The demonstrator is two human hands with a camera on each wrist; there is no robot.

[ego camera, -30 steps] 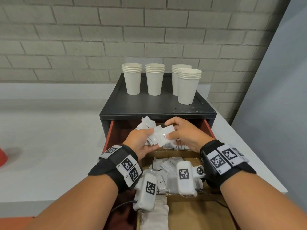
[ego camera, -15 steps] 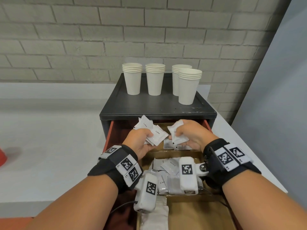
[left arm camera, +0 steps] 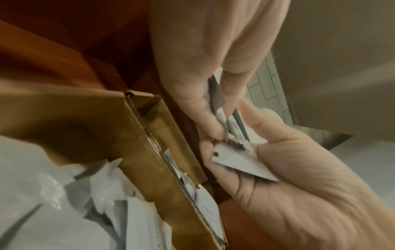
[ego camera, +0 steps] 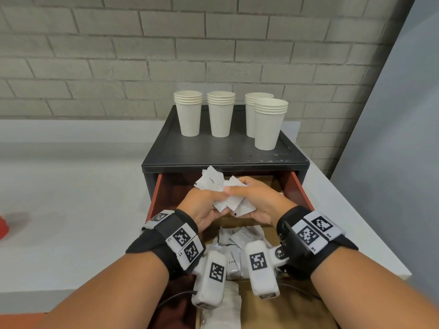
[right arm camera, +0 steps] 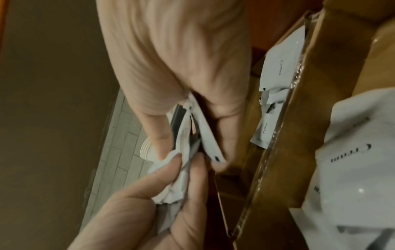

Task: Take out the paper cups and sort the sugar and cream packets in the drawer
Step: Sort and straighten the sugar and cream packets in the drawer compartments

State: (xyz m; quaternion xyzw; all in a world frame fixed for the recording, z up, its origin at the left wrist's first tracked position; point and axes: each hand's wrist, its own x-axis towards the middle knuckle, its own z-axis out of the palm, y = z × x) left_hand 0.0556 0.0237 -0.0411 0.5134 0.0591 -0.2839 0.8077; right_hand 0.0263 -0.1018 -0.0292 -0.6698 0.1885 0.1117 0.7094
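White packets (ego camera: 228, 198) in both hands; four cup stacks (ego camera: 229, 115)

Right hand (ego camera: 255, 201), apart from the left hand (ego camera: 202, 206) half a second ago, has closed back against it; both now grip one shared bunch of packets (ego camera: 231, 200).

A pale grey brick wall (ego camera: 142, 55) is running behind a white tabletop (ego camera: 71, 186). A black box-shaped cabinet (ego camera: 223, 160) is sitting against the tabletop's back edge, near its right side. A red object (ego camera: 2, 230), mostly cut off, is lying at the tabletop's left edge. A smooth grey wall panel (ego camera: 392, 138) is rising past the right edge.
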